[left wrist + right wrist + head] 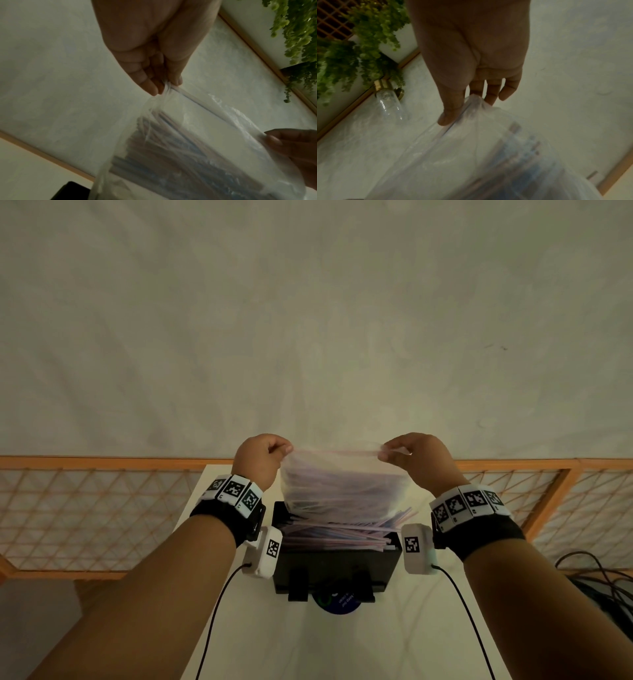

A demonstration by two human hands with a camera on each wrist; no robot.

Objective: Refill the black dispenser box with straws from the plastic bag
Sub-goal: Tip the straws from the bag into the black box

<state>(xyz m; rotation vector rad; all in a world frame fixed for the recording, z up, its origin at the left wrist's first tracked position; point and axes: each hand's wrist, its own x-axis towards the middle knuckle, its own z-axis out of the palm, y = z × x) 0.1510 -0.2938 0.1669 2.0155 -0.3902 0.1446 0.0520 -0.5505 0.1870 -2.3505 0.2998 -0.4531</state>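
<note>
A clear plastic bag [337, 484] hangs upside down over the black dispenser box [337, 563], held up by its two top corners. My left hand [263, 455] pinches the left corner and my right hand [407, 453] pinches the right one. Pink and blue striped straws [346, 530] lie piled in the box, some sticking out past its right rim. More straws [171, 152] show through the bag in the left wrist view. In the right wrist view my thumb and fingers [452, 111] pinch the bag [488, 155], which is blurred.
The box stands on a narrow white table [342, 645] against a pale wall. Orange lattice railings [96, 508] run left and right behind it. Cables [603, 577] lie at the right. A blue round sticker [337, 602] sits before the box. Green hanging plants [351, 47] and a glass lamp [388, 102] are on the wall.
</note>
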